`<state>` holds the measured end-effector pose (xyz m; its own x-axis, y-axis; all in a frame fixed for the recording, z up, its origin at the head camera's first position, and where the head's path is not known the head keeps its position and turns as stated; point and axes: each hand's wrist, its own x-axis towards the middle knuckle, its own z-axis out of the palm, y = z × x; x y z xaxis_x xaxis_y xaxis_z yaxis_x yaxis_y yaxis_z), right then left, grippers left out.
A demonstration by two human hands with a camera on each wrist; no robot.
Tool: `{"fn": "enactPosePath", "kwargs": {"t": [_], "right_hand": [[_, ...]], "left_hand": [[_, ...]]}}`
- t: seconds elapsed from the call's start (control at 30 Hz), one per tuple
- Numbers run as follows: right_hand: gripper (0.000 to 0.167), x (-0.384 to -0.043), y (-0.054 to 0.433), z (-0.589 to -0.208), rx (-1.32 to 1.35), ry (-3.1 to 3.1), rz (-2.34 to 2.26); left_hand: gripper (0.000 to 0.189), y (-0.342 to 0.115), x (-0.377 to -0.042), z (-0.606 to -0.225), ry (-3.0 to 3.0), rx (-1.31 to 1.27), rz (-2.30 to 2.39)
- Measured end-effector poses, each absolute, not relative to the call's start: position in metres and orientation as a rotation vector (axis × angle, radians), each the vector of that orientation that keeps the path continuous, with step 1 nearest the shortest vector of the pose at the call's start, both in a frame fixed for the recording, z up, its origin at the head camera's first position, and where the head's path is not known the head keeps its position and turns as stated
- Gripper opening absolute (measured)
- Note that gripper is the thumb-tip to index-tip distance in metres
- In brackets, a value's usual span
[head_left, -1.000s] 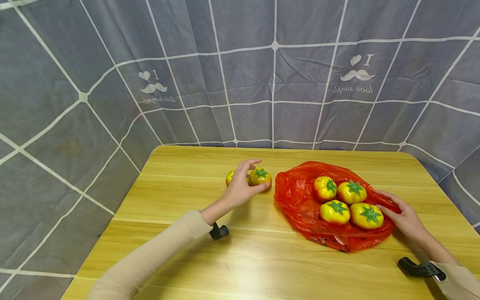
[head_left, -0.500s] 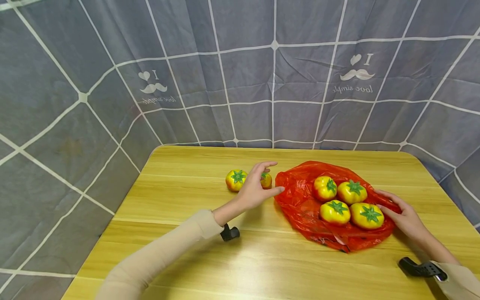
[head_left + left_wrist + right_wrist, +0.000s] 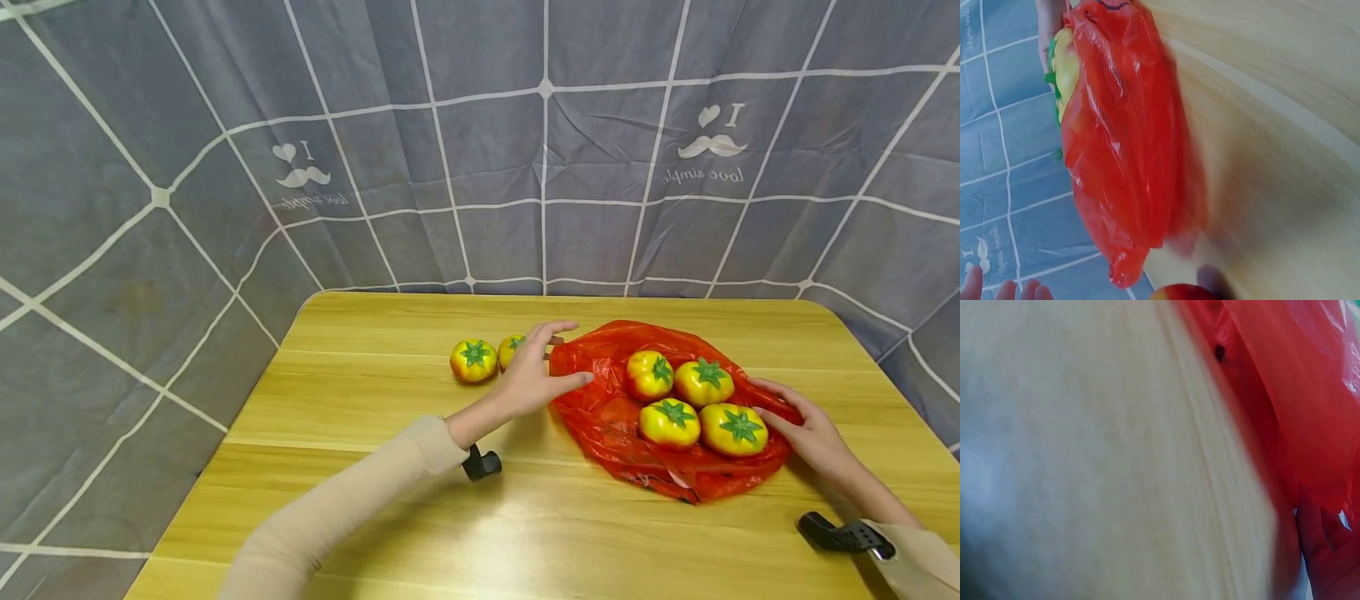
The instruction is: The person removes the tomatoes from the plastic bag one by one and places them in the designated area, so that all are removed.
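A red plastic bag (image 3: pixel 607 417) lies spread on the table with several yellow-and-red tomatoes (image 3: pixel 670 424), green star-shaped leaves upward, on its right part. My right hand (image 3: pixel 813 433) grips the bag's right edge, thumb over the rim beside a tomato and fingers along the outside. At the bag's left edge, my left hand (image 3: pixel 528 379) holds nothing, thumb and fingers spread apart. Two more tomatoes lie behind and left of it: one in full view (image 3: pixel 473 361), the other partly hidden by the hand (image 3: pixel 510 350). The left wrist view shows the bag (image 3: pixel 1122 137) side-on.
The wooden table (image 3: pixel 360 500) has rounded far corners. A grey curtain (image 3: pixel 487 167) with white grid lines hangs behind it and along its sides. Black straps (image 3: pixel 840 535) sit at both wrists.
My left hand has moved right, from over the two loose tomatoes to the bag's left edge, uncovering the left tomato. My right hand and the bag have stayed in place.
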<state>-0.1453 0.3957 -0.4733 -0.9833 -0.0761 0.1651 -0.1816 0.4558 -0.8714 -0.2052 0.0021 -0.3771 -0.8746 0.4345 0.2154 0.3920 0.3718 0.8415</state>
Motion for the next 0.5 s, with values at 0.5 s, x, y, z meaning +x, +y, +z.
{"fn": "enactPosePath", "kwargs": {"t": [0.5], "right_hand": [[0.046,-0.146,0.395,-0.473,0.237,-2.592,1.549]], "left_hand": [[0.062,0.023,-0.19,-0.388,2.486,0.74,1.58]]}}
